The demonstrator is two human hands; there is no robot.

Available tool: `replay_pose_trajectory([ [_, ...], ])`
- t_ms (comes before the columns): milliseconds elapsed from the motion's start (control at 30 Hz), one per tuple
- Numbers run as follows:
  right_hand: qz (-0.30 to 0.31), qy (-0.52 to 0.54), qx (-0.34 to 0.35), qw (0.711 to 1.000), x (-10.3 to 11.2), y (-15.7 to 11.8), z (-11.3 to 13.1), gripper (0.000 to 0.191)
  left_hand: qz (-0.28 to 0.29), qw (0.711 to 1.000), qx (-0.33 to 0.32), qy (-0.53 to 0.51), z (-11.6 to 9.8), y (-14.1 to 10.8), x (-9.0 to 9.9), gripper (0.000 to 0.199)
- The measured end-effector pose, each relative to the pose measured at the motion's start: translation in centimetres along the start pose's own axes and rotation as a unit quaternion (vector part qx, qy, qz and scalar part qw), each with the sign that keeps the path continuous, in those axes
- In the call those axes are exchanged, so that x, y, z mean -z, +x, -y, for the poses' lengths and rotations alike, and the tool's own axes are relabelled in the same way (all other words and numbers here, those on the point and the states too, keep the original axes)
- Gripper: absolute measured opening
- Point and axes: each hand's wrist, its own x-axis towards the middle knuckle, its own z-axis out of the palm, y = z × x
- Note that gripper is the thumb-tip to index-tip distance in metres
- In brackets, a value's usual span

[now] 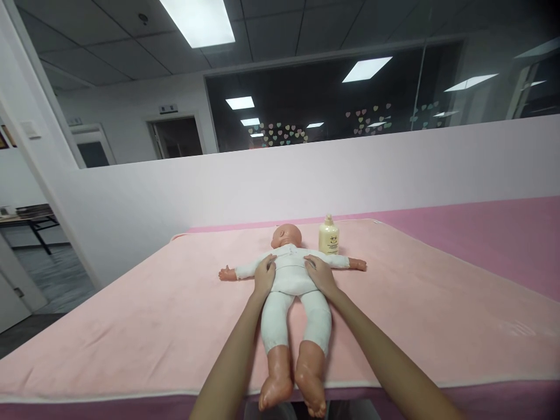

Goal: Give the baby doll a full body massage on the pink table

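Observation:
A baby doll (294, 280) in a white cloth suit lies flat on a pink blanket (175, 315). Its head points away from me and is turned to the side, its arms are spread, and its bare feet reach the blanket's near edge. My left hand (265, 275) grips the left side of the doll's torso, and my right hand (321, 274) does the same on the right side. Both hands have their fingers curled around the body, partly hidden from view. A pale yellow pump bottle (329, 236) stands upright behind the doll's right-hand arm.
A low white wall (245, 181) with a window above it closes off the far side. Pink padding (503, 239) shows beyond the blanket on the right. A doorway and a table (32, 221) with stacked items are at far left.

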Motion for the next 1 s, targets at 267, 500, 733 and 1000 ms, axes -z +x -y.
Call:
replay_pose_trajectory([
  [267, -0.005, -0.005, 0.004, 1.0, -0.02, -0.03, -0.05, 0.033, -0.005, 1.0, -0.009, 0.009, -0.03, 0.0, -0.07, 0.035],
  [500, -0.006, -0.001, 0.002, 1.0, -0.04, -0.02, -0.1, 0.033, -0.004, 1.0, -0.004, 0.005, -0.07, -0.04, -0.02, 0.034],
  [733, 0.0, -0.005, 0.001, 1.0, 0.08, -0.06, -0.03, 0.033, -0.008, 1.0, -0.005, 0.007, -0.03, -0.07, -0.03, 0.035],
  [1000, 0.0, -0.005, -0.005, 1.0, 0.04, 0.0, 0.07, 0.032, -0.008, 1.0, 0.0, -0.001, -0.16, -0.09, -0.03, 0.035],
])
